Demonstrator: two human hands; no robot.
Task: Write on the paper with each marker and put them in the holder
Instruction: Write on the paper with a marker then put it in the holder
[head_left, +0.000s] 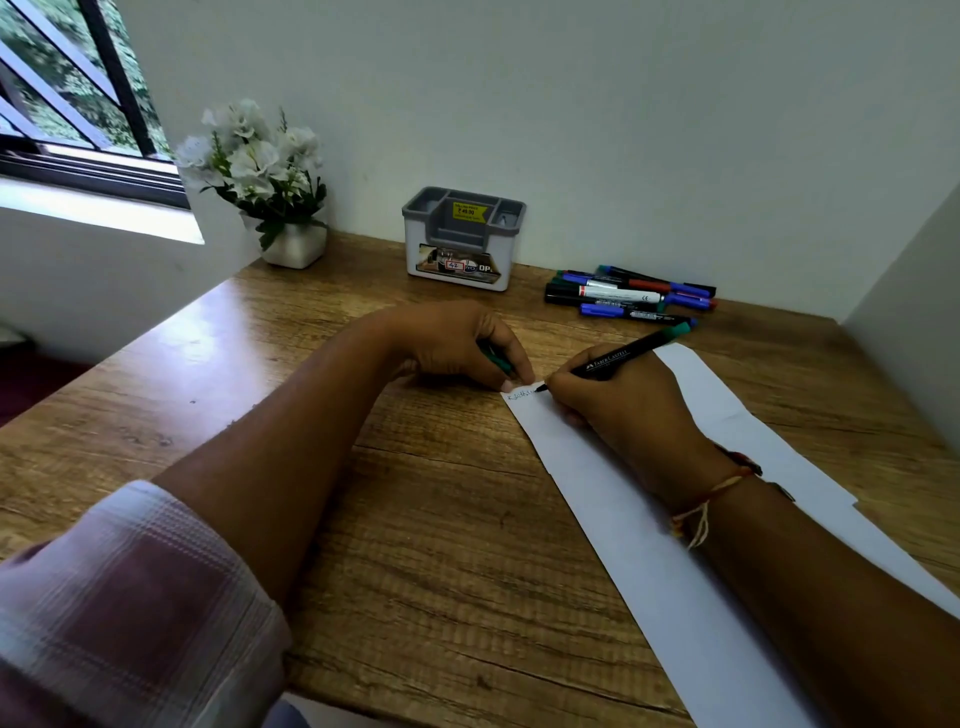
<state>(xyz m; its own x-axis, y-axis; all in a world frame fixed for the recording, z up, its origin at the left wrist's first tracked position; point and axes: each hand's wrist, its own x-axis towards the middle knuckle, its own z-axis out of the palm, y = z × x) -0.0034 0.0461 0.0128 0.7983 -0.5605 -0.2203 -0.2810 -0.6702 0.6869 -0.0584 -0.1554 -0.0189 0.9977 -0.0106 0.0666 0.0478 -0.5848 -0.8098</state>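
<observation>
The right hand (618, 410) grips a slim black marker (623, 356), tip on the white paper (649, 561), mid-word; the left hand (457, 343) pins the paper's corner while curled round a green cap (496, 359). Next, I judge: recap, then drop it in the boxy grey-and-white plastic holder (464, 239) by the wall on the grainy wooden desk (426, 519), beside the loose pile of markers (631, 293).

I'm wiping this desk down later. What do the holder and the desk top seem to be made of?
The holder looks like moulded plastic: white body, grey compartment insert, matte, with printed stickers. The desk top shows brown wood grain with a mild sheen near the window; solid wood or laminate cannot be told.
</observation>
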